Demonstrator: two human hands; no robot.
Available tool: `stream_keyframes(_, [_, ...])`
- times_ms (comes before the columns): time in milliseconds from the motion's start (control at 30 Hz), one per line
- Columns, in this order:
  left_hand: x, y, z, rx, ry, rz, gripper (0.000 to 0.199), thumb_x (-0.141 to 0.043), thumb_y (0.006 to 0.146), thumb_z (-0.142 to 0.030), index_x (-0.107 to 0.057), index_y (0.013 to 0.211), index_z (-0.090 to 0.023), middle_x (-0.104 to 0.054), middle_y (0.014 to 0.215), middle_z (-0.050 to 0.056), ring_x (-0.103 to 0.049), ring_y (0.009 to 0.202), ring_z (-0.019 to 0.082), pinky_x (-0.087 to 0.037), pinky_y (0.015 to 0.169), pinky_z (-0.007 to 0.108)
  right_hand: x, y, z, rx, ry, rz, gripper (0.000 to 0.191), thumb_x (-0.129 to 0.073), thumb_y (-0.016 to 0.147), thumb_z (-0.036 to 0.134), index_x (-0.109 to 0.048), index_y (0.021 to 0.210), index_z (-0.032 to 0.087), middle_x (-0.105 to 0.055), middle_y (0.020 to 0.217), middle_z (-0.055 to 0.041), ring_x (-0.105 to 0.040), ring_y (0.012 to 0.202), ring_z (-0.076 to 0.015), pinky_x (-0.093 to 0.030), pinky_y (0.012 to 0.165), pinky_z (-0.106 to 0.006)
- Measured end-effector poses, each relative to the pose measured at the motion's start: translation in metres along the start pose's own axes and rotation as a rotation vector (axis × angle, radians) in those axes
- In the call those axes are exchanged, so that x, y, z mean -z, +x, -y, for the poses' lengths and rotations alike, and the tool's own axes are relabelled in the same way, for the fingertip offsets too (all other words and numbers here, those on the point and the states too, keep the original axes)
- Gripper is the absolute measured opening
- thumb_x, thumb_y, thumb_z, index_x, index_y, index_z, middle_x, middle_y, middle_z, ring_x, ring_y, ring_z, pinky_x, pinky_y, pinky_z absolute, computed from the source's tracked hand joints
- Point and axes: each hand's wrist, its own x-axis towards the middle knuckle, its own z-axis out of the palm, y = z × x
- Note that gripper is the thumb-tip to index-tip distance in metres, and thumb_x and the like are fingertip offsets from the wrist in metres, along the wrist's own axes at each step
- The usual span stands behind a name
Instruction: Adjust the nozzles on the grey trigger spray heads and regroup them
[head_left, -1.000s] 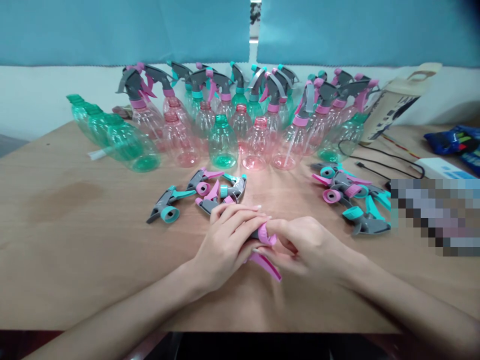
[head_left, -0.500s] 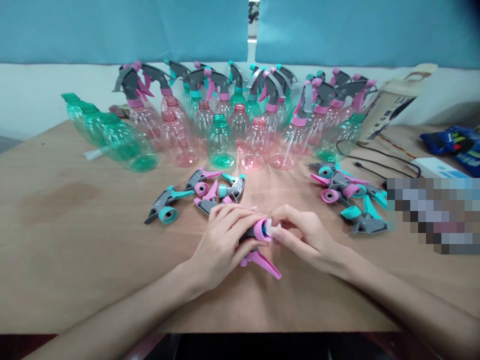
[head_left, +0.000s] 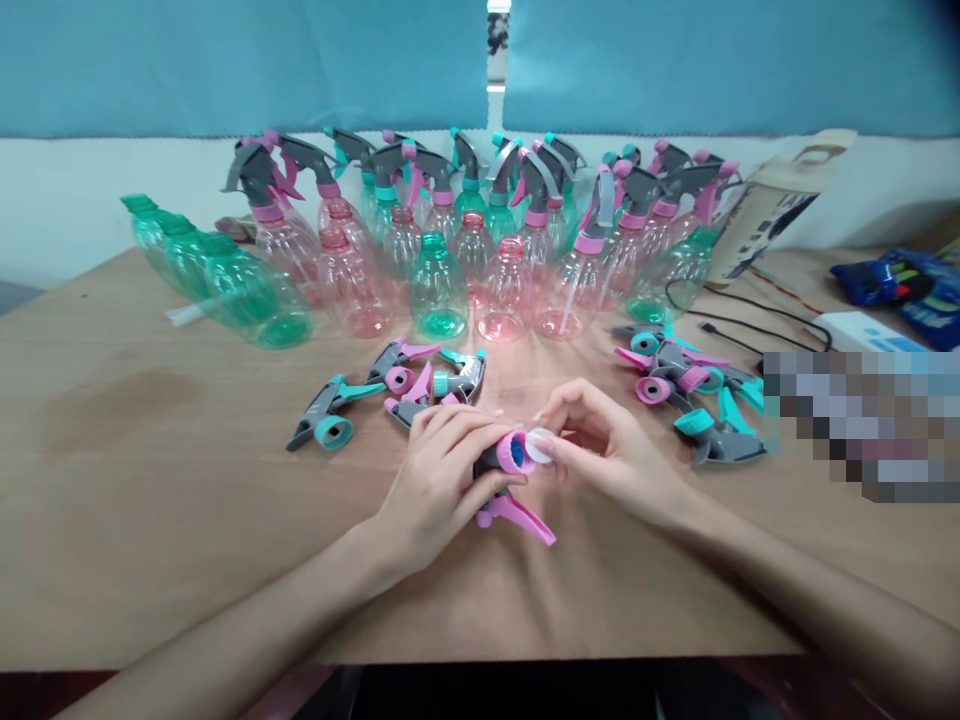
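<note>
My left hand [head_left: 442, 480] is wrapped round a grey and pink trigger spray head [head_left: 516, 453], its pink collar facing right and its pink trigger pointing down to the right. Inside the collar a blue part shows. Between the thumb and fingers of my right hand [head_left: 600, 450] is a small white disc [head_left: 538, 446], held just beside the collar's mouth. Behind my left hand lie several loose spray heads [head_left: 330, 410] in pink, teal and grey. The body of the held spray head is partly hidden by my fingers.
Clear pink and green bottles [head_left: 439, 290] stand in rows at the back, many with spray heads on. More loose spray heads [head_left: 675, 380] lie to the right, near a black cable [head_left: 757, 340]. A beige tumbler [head_left: 772, 210] and a blue packet [head_left: 900, 290] are at the far right.
My right hand has drawn the white disc slightly out from the collar and turned it, so its round face shows. My left hand keeps its grip on the spray head.
</note>
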Motion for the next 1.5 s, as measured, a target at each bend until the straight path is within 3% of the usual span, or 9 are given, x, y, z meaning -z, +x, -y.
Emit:
stream_keyframes(200, [0.002, 0.004, 0.002, 0.026, -0.038, -0.132, 0.021, -0.066, 0.082, -0.022, -0.059, 0.101, -0.018, -0.066, 0.099, 0.006, -0.058, 0.099, 0.021, -0.043, 0.088, 0.037, 0.01, 0.011, -0.013, -0.084, 0.149, -0.029, 0.024, -0.065, 0.08, 0.027, -0.053, 0.099, 0.018, -0.059, 0.073, 0.0024, -0.059, 0.063, -0.0103, -0.051, 0.053, -0.022])
stream_keyframes(467, [-0.002, 0.003, 0.0, 0.161, 0.05, -0.258, 0.031, -0.069, 0.078, -0.02, -0.053, 0.105, -0.018, -0.065, 0.094, 0.003, -0.06, 0.089, 0.019, -0.044, 0.08, 0.033, 0.02, 0.021, -0.028, -0.182, 0.067, -0.117, 0.032, -0.07, 0.073, 0.034, -0.066, 0.099, 0.015, -0.068, 0.081, -0.0037, -0.063, 0.061, -0.0124, -0.053, 0.057, -0.025])
stream_keyframes(633, [0.0, 0.035, -0.004, 0.17, 0.213, -0.051, 0.037, -0.072, 0.076, -0.037, -0.059, 0.107, -0.021, -0.063, 0.093, 0.003, -0.057, 0.092, 0.022, -0.035, 0.085, 0.038, 0.025, 0.022, -0.033, -0.109, 0.017, -0.186, 0.032, -0.069, 0.072, 0.038, -0.069, 0.095, 0.016, -0.07, 0.084, -0.0053, -0.065, 0.067, -0.0152, -0.053, 0.058, -0.027])
stream_keyframes(767, [-0.008, 0.061, -0.005, 0.193, 0.274, -0.08, 0.023, -0.064, 0.083, -0.037, -0.061, 0.094, -0.017, -0.059, 0.094, 0.005, -0.053, 0.092, 0.022, -0.035, 0.08, 0.036, 0.034, 0.025, -0.032, -0.063, -0.011, -0.314, 0.03, -0.068, 0.073, 0.04, -0.068, 0.092, 0.016, -0.068, 0.078, -0.0047, -0.064, 0.067, -0.0157, -0.052, 0.055, -0.026])
stream_keyframes(933, [-0.029, 0.04, -0.007, 0.136, 0.229, 0.174, 0.024, -0.068, 0.081, -0.028, -0.059, 0.1, -0.017, -0.059, 0.104, 0.007, -0.053, 0.098, 0.024, -0.037, 0.083, 0.039, 0.049, 0.032, -0.038, -0.021, -0.037, -0.416, 0.031, -0.068, 0.074, 0.04, -0.067, 0.093, 0.015, -0.067, 0.08, -0.0055, -0.064, 0.068, -0.0158, -0.051, 0.051, -0.024])
stream_keyframes(1100, [-0.023, 0.019, -0.012, 0.027, 0.181, 0.267, 0.044, -0.071, 0.077, -0.033, -0.055, 0.115, -0.018, -0.055, 0.111, 0.009, -0.05, 0.103, 0.025, -0.039, 0.086, 0.039, 0.05, 0.035, -0.044, 0.002, -0.04, -0.428, 0.031, -0.069, 0.072, 0.04, -0.068, 0.091, 0.015, -0.068, 0.085, -0.0069, -0.065, 0.07, -0.0171, -0.053, 0.053, -0.026])
stream_keyframes(1300, [-0.013, 0.055, -0.023, -0.195, 0.352, 0.519, 0.038, -0.066, 0.079, -0.017, -0.056, 0.116, -0.016, -0.058, 0.114, 0.01, -0.048, 0.107, 0.027, -0.037, 0.085, 0.038, 0.049, 0.034, -0.045, 0.032, -0.017, -0.445, 0.03, -0.069, 0.073, 0.039, -0.068, 0.091, 0.016, -0.068, 0.082, -0.0051, -0.065, 0.071, -0.0169, -0.055, 0.055, -0.028])
stream_keyframes(1400, [-0.018, 0.074, -0.026, -0.215, 0.458, 0.643, 0.027, -0.061, 0.081, -0.013, -0.061, 0.108, -0.011, -0.064, 0.099, 0.011, -0.051, 0.099, 0.028, -0.036, 0.081, 0.039, 0.052, 0.036, -0.043, 0.076, -0.001, -0.478, 0.028, -0.07, 0.073, 0.037, -0.068, 0.092, 0.017, -0.068, 0.084, -0.0041, -0.064, 0.073, -0.0159, -0.056, 0.061, -0.029])
stream_keyframes(1500, [-0.023, 0.075, -0.02, -0.221, 0.422, 0.624, 0.014, -0.06, 0.083, -0.016, -0.064, 0.095, -0.012, -0.064, 0.092, 0.01, -0.052, 0.092, 0.027, -0.037, 0.077, 0.038, 0.05, 0.034, -0.031, 0.116, 0.024, -0.51, 0.026, -0.07, 0.074, 0.035, -0.068, 0.094, 0.017, -0.069, 0.085, -0.0035, -0.064, 0.075, -0.0151, -0.057, 0.065, -0.029])
